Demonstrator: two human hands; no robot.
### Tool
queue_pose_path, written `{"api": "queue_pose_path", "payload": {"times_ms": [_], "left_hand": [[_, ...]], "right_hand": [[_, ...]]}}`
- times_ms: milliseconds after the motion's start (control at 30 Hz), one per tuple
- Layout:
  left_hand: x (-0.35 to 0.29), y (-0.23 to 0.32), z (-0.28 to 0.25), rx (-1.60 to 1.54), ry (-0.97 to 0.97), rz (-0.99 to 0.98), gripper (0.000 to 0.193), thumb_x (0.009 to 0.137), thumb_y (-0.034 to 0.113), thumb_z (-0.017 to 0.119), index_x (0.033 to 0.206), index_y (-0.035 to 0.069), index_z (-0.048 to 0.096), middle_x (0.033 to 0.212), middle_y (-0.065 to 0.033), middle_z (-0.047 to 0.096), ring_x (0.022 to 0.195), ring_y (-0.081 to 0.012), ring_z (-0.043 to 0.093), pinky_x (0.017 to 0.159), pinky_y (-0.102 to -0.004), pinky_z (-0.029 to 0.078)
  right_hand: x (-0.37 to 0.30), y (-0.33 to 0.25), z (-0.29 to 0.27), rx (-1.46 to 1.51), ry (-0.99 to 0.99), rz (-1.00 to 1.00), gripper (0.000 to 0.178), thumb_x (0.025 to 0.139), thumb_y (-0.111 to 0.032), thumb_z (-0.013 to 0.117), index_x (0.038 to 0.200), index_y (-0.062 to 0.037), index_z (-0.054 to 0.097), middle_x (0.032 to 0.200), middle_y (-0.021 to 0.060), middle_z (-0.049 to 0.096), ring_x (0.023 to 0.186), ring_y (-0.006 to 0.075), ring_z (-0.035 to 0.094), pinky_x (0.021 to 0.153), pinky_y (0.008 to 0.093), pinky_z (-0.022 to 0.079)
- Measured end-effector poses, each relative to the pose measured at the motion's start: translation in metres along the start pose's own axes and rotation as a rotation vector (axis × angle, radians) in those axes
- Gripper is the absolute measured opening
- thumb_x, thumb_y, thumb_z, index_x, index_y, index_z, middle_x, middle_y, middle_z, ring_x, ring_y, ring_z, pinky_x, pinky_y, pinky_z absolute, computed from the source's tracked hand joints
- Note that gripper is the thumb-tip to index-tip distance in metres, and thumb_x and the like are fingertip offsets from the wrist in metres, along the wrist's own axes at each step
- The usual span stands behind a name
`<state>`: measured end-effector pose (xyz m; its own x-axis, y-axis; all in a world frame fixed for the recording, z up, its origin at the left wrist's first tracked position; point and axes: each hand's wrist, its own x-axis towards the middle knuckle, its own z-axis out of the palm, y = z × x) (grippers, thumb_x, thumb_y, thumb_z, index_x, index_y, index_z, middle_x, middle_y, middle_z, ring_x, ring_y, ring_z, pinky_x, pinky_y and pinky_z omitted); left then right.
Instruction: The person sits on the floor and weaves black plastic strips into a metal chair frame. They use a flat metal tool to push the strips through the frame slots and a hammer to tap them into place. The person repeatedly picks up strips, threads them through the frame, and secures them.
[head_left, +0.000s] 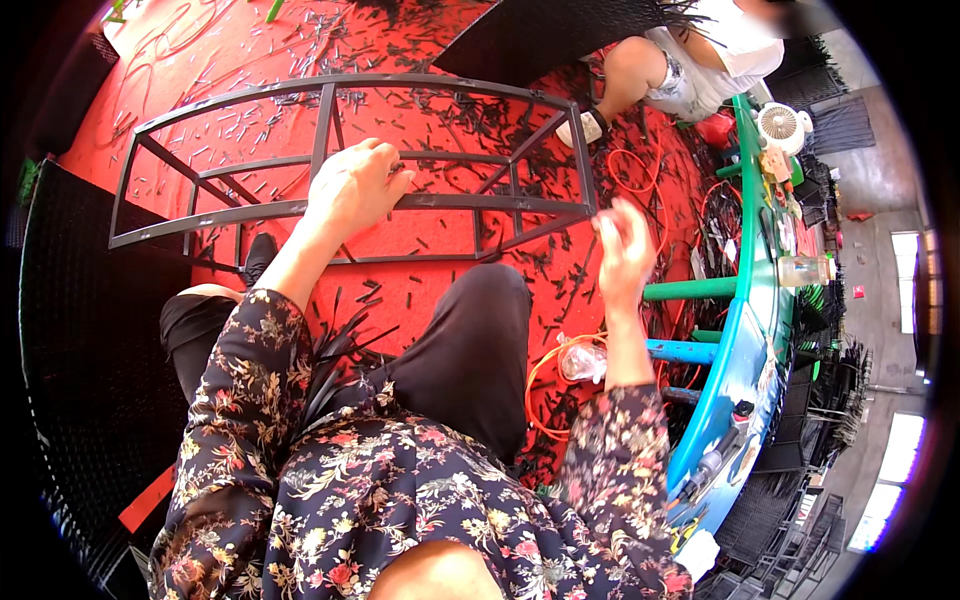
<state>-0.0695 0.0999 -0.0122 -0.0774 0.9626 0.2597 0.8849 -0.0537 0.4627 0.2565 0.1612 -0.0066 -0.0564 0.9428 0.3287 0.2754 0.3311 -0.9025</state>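
A dark metal frame [325, 130], an open box of thin bars, lies across my lap side in front of me. My left hand [360, 185] is closed round its near top bar, close to the middle upright, with the thumb pointing right. My right hand [625, 250] is raised just right of the frame's near right corner, apart from it. Its fingers are partly bent and spread, a little blurred, and I see nothing between them. Several dark flat strips [340, 350] lie loosely by my left thigh.
Black offcuts litter the red floor [420, 235]. A co-worker's leg [635, 75] and a dark woven panel [540, 40] are at the far right. A green and blue bench [735, 330] along the right carries a white fan [783, 127] and a jar [805, 271]. An orange hose [535, 400] lies beneath.
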Motion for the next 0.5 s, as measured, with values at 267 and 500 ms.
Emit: {"api": "queue_pose_path", "payload": {"times_ms": [267,500], "left_hand": [[-0.002,0.012,-0.002,0.004,0.055,0.024,0.031,0.079,0.031,0.065,0.088,0.001,0.060,0.085,-0.0134,0.058,0.079,-0.0325,0.060,0.069,-0.0401,0.047],[-0.016,0.021,-0.004,0.023,0.028,0.037,0.033,0.079,0.035,0.065,0.086,0.003,0.061,0.082,-0.0130,0.058,0.076,-0.0318,0.060,0.068,-0.0407,0.047]], "right_hand": [[0.121,0.045,0.094,-0.676,-0.210,0.202,0.052,0.074,-0.030,0.061,0.114,0.0029,0.056,0.096,0.0203,0.065,0.094,0.0295,0.062,0.085,0.0346,0.046],[0.146,0.019,0.075,-0.479,0.024,-0.211,0.022,0.081,-0.020,0.054,0.090,-0.0040,0.065,0.081,0.0157,0.066,0.079,0.0331,0.064,0.072,0.0387,0.050]]}}
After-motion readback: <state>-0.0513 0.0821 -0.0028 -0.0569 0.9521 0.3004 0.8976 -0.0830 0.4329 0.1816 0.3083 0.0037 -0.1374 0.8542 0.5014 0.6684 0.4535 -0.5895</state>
